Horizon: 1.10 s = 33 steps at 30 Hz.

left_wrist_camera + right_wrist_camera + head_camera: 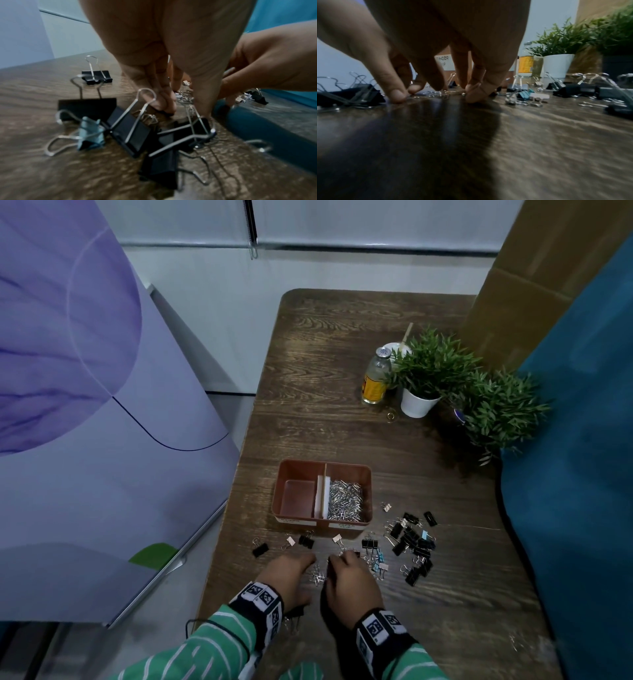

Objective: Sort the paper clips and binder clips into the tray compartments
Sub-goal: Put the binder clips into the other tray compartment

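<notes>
- Tray (356, 470): brown, 2 compartments w/ a white divider, sits mid-table on the dark wood table (462, 594).
- Right compartment holds a heap of silver paper clips (344, 501); left compartment shows only bare floor.
- Tray front has 2 white labels. In head view too small to read; right wrist view shows part of one label (444, 62): "NDER" on top, 2nd line blocked by fingers.
- Left hand (287, 577): near table edge, fingers pointing down onto table, tips together at a small cluster of loose paper clips (318, 573). Whether it actually grips one, can't tell.
- Right hand (351, 580): just beside left hand, fingers spread and bent, tips pressing on the tabletop at the same loose clips; thumb tip on the wood too. Nothing visibly lifted; grip can't be told.
- Binder clips: big scatter (412, 542) of mostly black ones w/ a few light blue, right of the hands; a few more (306, 541) in front of tray, incl. small pale ones.
- Left wrist view: black binder clips (128, 129) and a light blue one (91, 134) lie close under the wrist.
- Both wrists wear black bands w/ square b/w marker tags; sleeves green w/ white stripes.
- Back of table: glass bottle (375, 378) w/ yellow label, text unreadable; 2 potted plants (431, 368), nearer one in a white pot.
</notes>
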### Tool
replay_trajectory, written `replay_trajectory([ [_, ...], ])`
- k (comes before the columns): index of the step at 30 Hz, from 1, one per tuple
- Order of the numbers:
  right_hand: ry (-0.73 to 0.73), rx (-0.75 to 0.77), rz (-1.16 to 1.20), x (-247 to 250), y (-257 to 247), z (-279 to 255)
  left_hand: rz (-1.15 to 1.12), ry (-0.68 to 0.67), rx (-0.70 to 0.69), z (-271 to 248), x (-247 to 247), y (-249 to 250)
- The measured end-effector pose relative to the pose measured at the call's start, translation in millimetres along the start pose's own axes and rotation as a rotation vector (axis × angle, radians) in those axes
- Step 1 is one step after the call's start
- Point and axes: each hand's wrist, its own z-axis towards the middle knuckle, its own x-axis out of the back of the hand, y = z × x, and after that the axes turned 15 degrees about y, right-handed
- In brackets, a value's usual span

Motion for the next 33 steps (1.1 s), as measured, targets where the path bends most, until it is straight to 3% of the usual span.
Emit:
replay_trajectory([
  [9,-0.062,0.102,-0.059,-17.8,-16.2,-3.1,0.062,-0.099,0.104,9.9,-2.4,6.6],
  [17,0.012,0.121,0.06,-17.0,-7.0,-2.7,-0.084,-0.042,0.182,3.5,2.6,-5.5],
  [22,-0.034,0.042,-0.032,-9.4,-2.6,-8.3,0.124,-0.105,0.022,2.0,4.3,-0.1],
  [29,-0.096,0.08,-0.129,-9.5,-24.9,-9.5,0.339,-0.198,0.039,1.2,7.9,14.9],
  [33,-0.105,-0.015,-0.118,-6.9,-26.6,-3.4,0.329,-0.192,0.048,-5.3,6.3,18.4],
])
